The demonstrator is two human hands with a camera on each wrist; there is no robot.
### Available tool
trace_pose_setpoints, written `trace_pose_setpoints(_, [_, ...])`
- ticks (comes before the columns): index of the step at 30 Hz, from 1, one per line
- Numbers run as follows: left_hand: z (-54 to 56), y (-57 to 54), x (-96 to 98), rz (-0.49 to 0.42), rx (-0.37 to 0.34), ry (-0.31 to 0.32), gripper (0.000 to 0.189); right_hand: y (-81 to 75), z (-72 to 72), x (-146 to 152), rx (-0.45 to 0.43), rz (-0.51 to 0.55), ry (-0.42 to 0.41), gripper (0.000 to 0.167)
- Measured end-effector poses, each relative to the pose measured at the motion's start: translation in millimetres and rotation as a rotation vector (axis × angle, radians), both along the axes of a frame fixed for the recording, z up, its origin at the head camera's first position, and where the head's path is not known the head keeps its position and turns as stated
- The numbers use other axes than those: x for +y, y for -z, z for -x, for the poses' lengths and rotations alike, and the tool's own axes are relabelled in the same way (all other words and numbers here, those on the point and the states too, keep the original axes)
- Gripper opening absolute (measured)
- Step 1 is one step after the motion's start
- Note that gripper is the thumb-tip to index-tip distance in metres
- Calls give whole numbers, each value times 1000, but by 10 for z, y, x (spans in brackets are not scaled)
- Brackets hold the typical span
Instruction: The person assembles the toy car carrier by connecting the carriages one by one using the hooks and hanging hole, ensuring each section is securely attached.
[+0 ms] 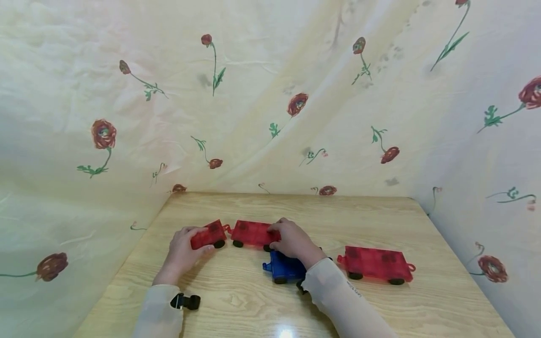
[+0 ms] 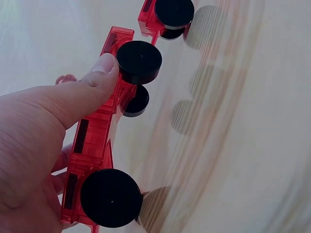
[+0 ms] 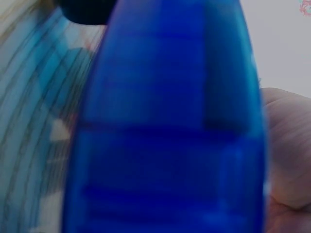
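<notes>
In the head view my left hand point(image 1: 181, 253) grips a translucent red toy wagon point(image 1: 213, 234) with black wheels, at the left of the table. The left wrist view shows the thumb pressed along its side, beside a wheel point(image 2: 140, 60). A second red wagon point(image 1: 251, 233) stands just to the right; my right hand point(image 1: 294, 240) pinches its right end. Their couplings meet between them, but whether they are hooked I cannot tell. Below my right wrist is a blue wagon point(image 1: 284, 267), partly covered by the arm. It fills the right wrist view, blurred.
A third red wagon point(image 1: 376, 263) stands to the right of my right forearm, a ring coupling at its right end. Flowered cloth point(image 1: 253, 94) rises behind the wooden table point(image 1: 236, 300) and along both sides. Each wrist wears a strap.
</notes>
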State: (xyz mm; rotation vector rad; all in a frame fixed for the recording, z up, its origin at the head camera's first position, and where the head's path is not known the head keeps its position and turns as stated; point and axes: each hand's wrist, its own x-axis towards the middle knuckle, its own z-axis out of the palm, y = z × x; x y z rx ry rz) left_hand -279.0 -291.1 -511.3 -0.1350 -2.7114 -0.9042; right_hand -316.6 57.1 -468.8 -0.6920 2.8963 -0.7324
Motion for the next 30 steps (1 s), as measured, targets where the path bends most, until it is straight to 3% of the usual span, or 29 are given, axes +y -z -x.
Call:
trace_pose_setpoints(19, [7, -7, 40, 36, -7, 10, 58, -31, -17, 12, 8, 5, -27, 41])
trace_pose_setpoints(30, [-25, -48, 6, 92, -56, 13, 61, -10, -8, 23, -12, 27, -20, 41])
